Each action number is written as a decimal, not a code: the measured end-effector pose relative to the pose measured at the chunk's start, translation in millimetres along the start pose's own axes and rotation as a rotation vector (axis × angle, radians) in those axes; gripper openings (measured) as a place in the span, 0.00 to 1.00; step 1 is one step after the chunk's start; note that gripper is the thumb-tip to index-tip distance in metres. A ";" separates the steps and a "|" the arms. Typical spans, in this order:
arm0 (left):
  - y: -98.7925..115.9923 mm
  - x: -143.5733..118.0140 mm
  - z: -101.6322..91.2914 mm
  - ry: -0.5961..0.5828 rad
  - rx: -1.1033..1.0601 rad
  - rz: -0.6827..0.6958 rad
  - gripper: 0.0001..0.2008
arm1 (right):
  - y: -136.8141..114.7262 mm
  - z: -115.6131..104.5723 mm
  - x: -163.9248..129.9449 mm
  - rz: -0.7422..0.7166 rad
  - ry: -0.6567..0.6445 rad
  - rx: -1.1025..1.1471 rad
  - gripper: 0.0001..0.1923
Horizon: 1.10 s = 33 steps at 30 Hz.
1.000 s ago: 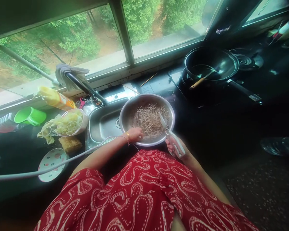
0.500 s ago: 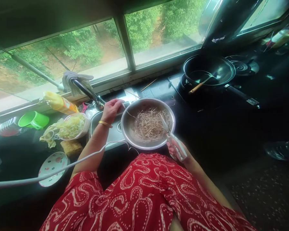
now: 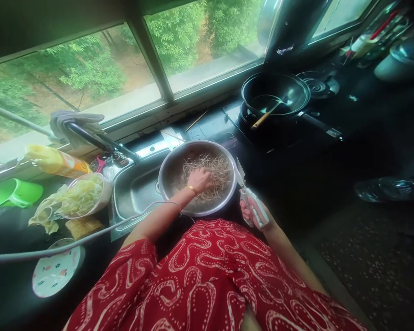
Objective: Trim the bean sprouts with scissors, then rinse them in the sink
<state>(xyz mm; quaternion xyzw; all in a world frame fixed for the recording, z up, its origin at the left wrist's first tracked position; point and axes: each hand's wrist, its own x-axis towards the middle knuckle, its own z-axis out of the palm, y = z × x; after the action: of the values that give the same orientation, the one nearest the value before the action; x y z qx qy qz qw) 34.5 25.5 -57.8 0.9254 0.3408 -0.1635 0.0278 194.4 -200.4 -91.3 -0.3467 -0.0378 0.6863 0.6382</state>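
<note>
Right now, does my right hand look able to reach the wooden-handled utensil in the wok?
Probably yes: the wooden-handled utensil sticks out of the wok towards you, nothing visible blocking the way. But your right hand holds scissors, so it may need freeing first.

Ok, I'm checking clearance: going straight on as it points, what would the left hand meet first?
The left hand would probably meet more thin strands in the metal bowl; depth is unclear.
</note>
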 end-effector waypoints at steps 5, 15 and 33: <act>-20.5 -6.3 2.2 -0.056 0.132 -0.147 0.15 | -2.4 -3.6 -1.9 -0.007 0.018 0.027 0.22; -26.9 -24.8 -44.2 -0.272 0.060 0.003 0.18 | -9.8 -4.1 4.0 0.004 0.014 0.050 0.24; 24.6 303.1 -43.4 -0.080 -0.084 -0.180 0.24 | -11.8 -122.0 -36.3 -0.069 0.313 0.185 0.25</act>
<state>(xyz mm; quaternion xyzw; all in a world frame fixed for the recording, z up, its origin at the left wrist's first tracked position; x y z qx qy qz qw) 279.0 202.1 -115.8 0.8818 0.4278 -0.1876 0.0652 266.3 -278.7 -162.3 -0.3877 0.1135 0.6022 0.6886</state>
